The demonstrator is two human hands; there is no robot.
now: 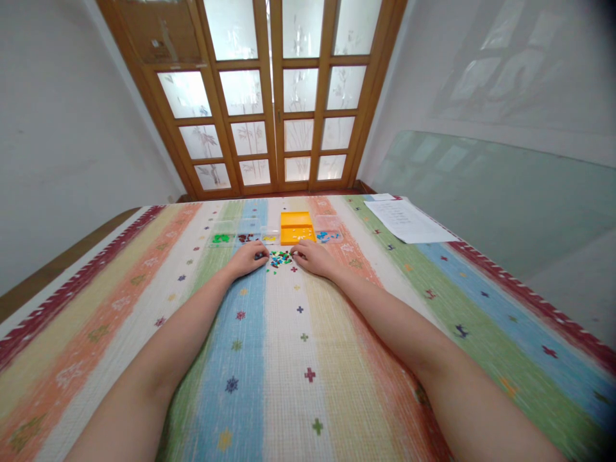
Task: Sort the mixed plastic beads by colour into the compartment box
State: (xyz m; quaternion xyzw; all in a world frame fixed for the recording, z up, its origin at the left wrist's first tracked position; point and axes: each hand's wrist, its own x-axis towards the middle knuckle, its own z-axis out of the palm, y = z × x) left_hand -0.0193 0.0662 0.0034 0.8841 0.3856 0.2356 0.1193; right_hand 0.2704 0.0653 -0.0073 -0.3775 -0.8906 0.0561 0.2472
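Flanking coloured pieces [280,259], long axes unclear: left hand [249,258], right hand [312,256].

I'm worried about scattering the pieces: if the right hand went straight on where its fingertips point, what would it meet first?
Most likely the mixed pile of small pieces, just left of the right hand; whether they touch is hard to tell.

The small pieces [281,259] mix green, blue and dark red, the box [296,220] orange-yellow, the tablecloth [283,359] multicolour-striped.
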